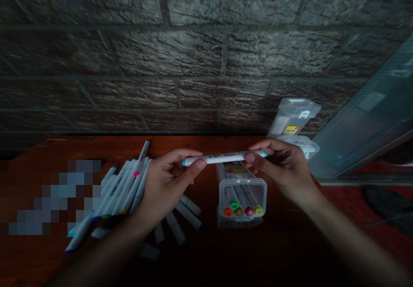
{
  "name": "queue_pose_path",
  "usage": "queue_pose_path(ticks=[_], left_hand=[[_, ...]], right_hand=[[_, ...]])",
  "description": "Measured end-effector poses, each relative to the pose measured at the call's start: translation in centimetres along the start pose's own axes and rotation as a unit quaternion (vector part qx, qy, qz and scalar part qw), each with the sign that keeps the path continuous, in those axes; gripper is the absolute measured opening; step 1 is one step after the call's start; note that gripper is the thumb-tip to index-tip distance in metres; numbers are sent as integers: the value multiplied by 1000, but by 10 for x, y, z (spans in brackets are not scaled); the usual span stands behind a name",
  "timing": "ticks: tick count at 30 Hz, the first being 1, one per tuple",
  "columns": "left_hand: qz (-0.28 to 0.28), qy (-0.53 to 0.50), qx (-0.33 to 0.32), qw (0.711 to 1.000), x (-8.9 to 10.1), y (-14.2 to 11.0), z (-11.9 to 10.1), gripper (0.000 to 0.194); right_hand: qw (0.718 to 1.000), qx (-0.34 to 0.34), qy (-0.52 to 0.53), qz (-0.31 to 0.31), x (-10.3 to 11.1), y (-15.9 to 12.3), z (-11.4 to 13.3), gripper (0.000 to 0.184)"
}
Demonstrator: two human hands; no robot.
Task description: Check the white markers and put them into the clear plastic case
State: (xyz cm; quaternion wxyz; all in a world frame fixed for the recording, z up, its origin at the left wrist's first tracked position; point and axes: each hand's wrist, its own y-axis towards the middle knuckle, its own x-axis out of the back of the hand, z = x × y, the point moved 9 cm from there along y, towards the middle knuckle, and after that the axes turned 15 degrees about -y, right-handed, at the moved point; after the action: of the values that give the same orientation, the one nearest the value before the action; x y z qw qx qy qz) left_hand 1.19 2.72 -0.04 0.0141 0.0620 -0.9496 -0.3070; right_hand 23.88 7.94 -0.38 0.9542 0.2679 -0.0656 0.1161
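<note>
Between my two hands a white marker pen (222, 158) with teal ends is held almost level. My left hand (174, 173) pinches its left end between thumb and fingers, and my right hand (282, 164) grips the right end the same way. Just below the marker lies a clear plastic case (241, 180), its open end facing me, with several markers inside showing orange, green, brown, red and yellow ends. Many loose white markers (121, 188) are piled to the left, partly hidden behind my left hand and forearm.
A clear case lid (295, 115) with a yellow label stands open at the back right of the wooden table (206, 252). A brick wall (200, 54) rises behind. On the right are a grey panel (358, 115) and a red floor (361, 226). A blurred patch covers the left edge.
</note>
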Motion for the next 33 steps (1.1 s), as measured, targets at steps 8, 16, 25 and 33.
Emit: queue_pose_path(ticks=[8,16,25,33], left_hand=[[5,-40,24,999,2,0,6,18],[2,-145,57,988,4,2,18,20],[-5,-240,86,967,4,1,21,21],[-12,-284,100,954,4,1,22,23]], right_hand=[[999,-11,36,8,2,0,-6,10],[998,-23,60,-1,4,1,-9,12],[994,-63,92,2,3,1,-10,19],[988,-83,128,12,2,1,-13,20]])
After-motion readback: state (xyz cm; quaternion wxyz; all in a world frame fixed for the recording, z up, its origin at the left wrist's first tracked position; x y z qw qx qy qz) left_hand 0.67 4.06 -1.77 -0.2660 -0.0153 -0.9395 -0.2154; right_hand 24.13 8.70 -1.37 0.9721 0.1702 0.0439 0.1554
